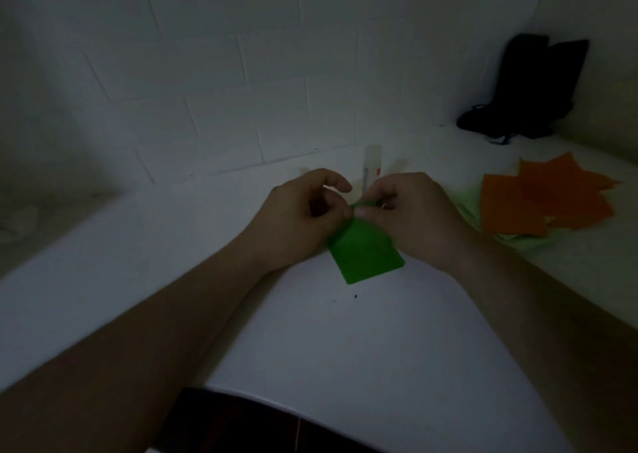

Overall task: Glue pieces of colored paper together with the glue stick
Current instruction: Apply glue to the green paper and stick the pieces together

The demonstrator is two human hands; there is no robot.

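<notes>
On a dim white table (345,342), left hand (297,218) and right hand (407,211) both pinch the green paper (366,252) top edge, likely pressing a join; the glue stick (372,166) stands upright beyond, needed next

Dim white-tiled wall (214,73), white table (345,342)

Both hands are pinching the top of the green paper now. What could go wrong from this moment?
The green paper may crease or tear where the left hand and right hand pinch its top edge together. The glue stick stands upright just behind the hands; a knuckle could knock it over. The dim light could also hide misaligned edges.
</notes>
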